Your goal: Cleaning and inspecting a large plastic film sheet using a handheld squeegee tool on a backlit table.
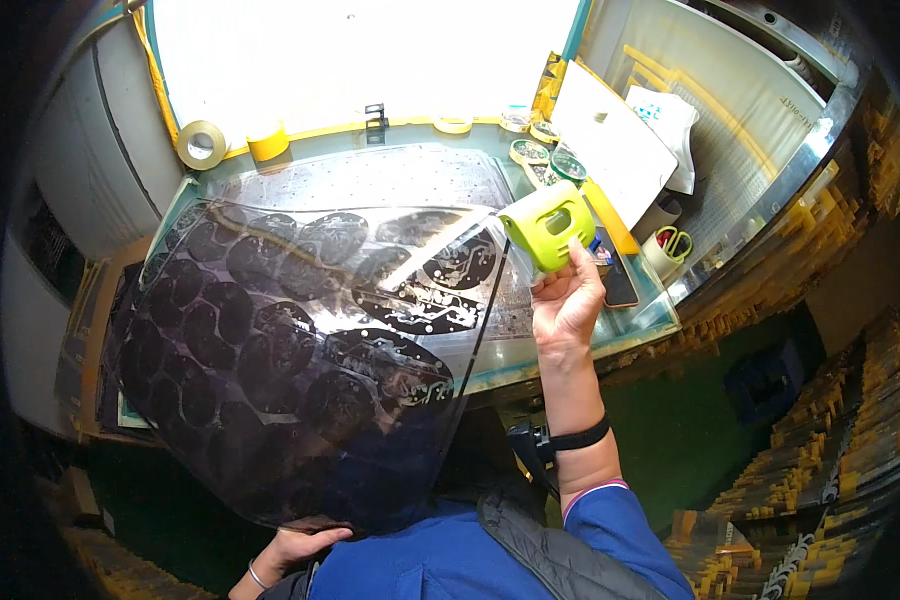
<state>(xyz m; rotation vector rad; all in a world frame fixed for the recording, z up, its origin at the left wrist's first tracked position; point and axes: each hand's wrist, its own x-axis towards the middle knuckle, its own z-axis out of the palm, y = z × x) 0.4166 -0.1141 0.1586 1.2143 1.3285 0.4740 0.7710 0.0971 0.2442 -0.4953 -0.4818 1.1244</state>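
A large, dark, see-through film sheet [270, 340] printed with rows of round patterns is tilted up in front of me. My left hand [305, 543] grips its lower edge near my body; the fingers behind the sheet are hidden. My right hand [568, 300] is raised, closed around a lime-green plastic hole punch [548, 225] with an oval opening. The punch is at the sheet's upper right corner; whether the corner is inside its jaw I cannot tell. A pale perforated sheet [370, 170] lies on the worktable behind the film.
Tape rolls [202, 145] stand along the far edge below a bright light panel [370, 60]. Small round dishes [530, 152], a white board [615, 140], a phone [621, 283] and a holder with green-handled scissors [667, 245] are at the right. The glass table's edge [620, 342] runs below my right hand.
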